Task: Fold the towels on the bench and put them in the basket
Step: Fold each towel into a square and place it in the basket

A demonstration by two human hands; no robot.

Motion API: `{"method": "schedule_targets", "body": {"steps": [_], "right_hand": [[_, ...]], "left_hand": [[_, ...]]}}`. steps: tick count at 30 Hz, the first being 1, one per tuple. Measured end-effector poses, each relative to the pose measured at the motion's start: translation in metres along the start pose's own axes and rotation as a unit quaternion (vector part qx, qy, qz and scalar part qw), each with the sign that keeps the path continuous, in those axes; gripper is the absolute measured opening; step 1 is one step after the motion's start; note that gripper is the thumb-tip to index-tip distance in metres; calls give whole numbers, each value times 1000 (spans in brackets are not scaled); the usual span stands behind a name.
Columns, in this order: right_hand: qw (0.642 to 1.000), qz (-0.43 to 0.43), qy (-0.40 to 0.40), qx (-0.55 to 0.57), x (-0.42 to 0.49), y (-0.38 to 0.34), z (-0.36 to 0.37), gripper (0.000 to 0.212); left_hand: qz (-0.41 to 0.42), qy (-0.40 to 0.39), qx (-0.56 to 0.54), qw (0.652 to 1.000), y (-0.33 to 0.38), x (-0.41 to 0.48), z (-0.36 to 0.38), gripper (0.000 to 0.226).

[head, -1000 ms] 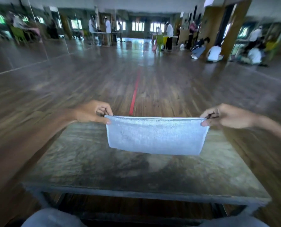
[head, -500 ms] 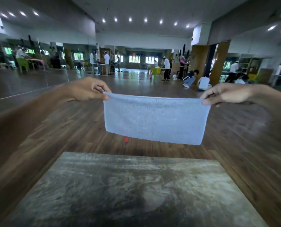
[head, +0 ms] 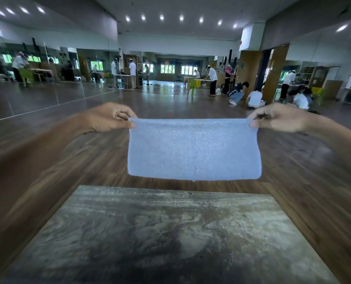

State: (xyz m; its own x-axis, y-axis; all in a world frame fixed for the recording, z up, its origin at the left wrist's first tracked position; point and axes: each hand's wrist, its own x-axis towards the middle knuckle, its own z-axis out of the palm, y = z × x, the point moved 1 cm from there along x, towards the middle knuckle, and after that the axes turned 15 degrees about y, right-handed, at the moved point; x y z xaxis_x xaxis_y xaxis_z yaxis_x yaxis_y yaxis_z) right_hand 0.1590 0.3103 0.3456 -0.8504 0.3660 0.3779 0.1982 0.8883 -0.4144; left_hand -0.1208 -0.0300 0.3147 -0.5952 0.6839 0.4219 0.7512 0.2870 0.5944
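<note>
**A blue towel held up in the air**

A light blue towel (head: 194, 148) hangs in the air, held up in front of the person. It looks like a wide, flat shape with a straight top edge. It looks folded over at the top, but I cannot tell for sure. Its bottom edge hangs free above the far edge of the worktop (head: 170, 232) and does not touch it.

The left hand (head: 107, 117) holds the top left corner of the towel. Its fingers (head: 127, 125) are curled, and the thumb and the other fingers pinch the corner between them. The right hand (head: 279, 117) holds the top right corner the same way, with the thumb in front and the other fingers curled behind. The two hands are at the same height and well apart, so the top edge of the towel is pulled straight between them.

The worktop is gray and worn, with dark marks on it. It sits low in the view, close to the person.

Past it is a big room with a brown wooden floor (head: 293, 171). A mirror wall (head: 37, 89) runs along the left side. Round lights (head: 161, 17) shine in the ceiling. Far back, some people (head: 212, 78) stand at tables and some crouch on the floor. A green chair (head: 193, 85) stands near them.
</note>
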Motion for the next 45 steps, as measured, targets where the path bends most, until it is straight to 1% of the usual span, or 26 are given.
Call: {"method": "schedule_targets", "body": {"steps": [2, 6, 8, 11, 13, 15, 17, 19, 21, 22, 23, 26, 33, 36, 37, 38, 39, 40, 41, 42, 44, 45], "right_hand": [[1000, 1, 8, 8, -6, 2, 9, 14], [1000, 15, -13, 24, -27, 12, 37, 12], [999, 19, -22, 36, -43, 19, 57, 12], [997, 34, -41, 60, -72, 33, 93, 11], [994, 50, -62, 75, -94, 48, 119, 9], [990, 69, -91, 78, -117, 65, 147, 9], [984, 85, -127, 89, -140, 78, 173, 11], [974, 112, -163, 109, -157, 87, 198, 13], [965, 136, -191, 115, -166, 95, 222, 13], [963, 145, -197, 116, -168, 100, 233, 13], [961, 156, -196, 116, -168, 106, 243, 12], [957, 187, -183, 126, -163, 121, 269, 10], [955, 226, -146, 126, -127, 146, 312, 12], [957, 247, -120, 91, -116, 159, 335, 16], [960, 250, -108, 59, -114, 160, 341, 19], [964, 249, -91, 6, -115, 161, 346, 22], [966, 242, -66, -62, -117, 157, 350, 26], [964, 236, -23, -120, -121, 149, 353, 29], [963, 223, 35, -148, -126, 137, 358, 29], [964, 198, 91, -154, -131, 120, 364, 28], [969, 108, 157, -160, -141, 82, 383, 30], [972, 62, 165, -157, -145, 68, 396, 34]], "left_hand": [[0, 9, 8, 1000, -7, -4, 8, 12], [-7, -15, 0, 1000, -25, -25, 30, 12], [-11, -19, -19, 1000, -36, -41, 46, 13], [-33, -25, -63, 997, -58, -73, 76, 21], [-54, -60, -73, 994, -75, -98, 97, 22], [-79, -119, -77, 987, -93, -122, 117, 20], [-117, -189, -71, 972, -110, -141, 133, 16], [-163, -250, -52, 953, -123, -152, 149, 22], [-190, -278, -39, 941, -134, -157, 164, 35], [-196, -284, -30, 938, -139, -158, 172, 37], [-199, -286, -20, 937, -144, -158, 181, 33], [-210, -261, -13, 942, -165, -156, 207, 23], [-260, -198, -1, 945, -204, -137, 254, 30], [-276, -176, 19, 945, -210, -134, 275, 35], [-278, -144, 41, 949, -212, -134, 281, 38], [-275, -94, 76, 954, -211, -135, 286, 41], [-264, -35, 111, 957, -208, -137, 290, 41], [-242, 18, 141, 960, -199, -140, 294, 40], [-205, 59, 160, 964, -189, -144, 301, 38], [-160, 77, 166, 970, -177, -147, 307, 38], [-80, 59, 170, 980, -147, -153, 324, 44], [-52, 32, 179, 982, -141, -158, 336, 49]]}}
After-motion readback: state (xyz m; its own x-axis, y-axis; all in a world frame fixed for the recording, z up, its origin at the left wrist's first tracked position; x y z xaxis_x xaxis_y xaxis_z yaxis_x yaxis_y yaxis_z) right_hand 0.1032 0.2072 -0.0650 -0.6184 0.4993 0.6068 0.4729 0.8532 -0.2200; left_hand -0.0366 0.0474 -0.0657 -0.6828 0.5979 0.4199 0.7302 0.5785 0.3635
